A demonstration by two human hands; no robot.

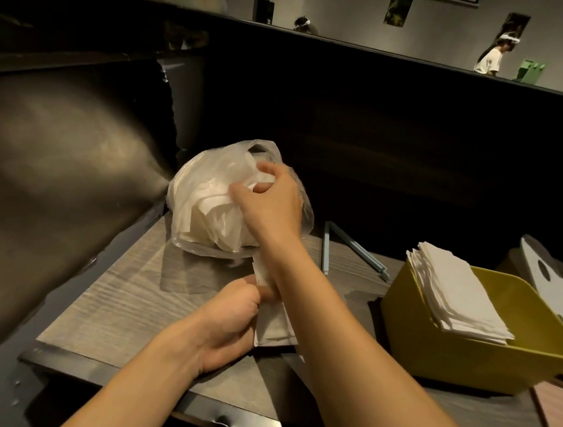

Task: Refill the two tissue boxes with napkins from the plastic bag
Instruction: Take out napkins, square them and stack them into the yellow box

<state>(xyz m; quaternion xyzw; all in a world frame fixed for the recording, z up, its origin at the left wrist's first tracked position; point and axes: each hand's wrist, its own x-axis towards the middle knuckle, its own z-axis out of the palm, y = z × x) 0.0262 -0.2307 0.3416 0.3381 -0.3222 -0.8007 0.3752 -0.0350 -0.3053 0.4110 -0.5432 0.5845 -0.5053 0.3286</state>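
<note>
While the left hand point(232, 315) grips a napkin stack point(274, 326), the right hand point(268, 195) pinches soft, light napkins point(212, 206) in the limp plastic bag point(186, 183), twelve o'clock on the counter point(120, 301).

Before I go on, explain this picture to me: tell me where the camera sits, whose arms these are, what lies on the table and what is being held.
There is no machine here. The camera is worn on a person's head and looks forward and down, so the two bare arms are that person's own.

The right hand reaches into a clear plastic bag full of white napkins and pinches some. The left hand holds a small stack of napkins nearer the body.

Both rest over a wooden table. To the right stands a yellow box with a napkin pile in it. A white lid with a hole leans behind it. Two pale blue sticks lie beside the bag. Other people stand far behind.
</note>
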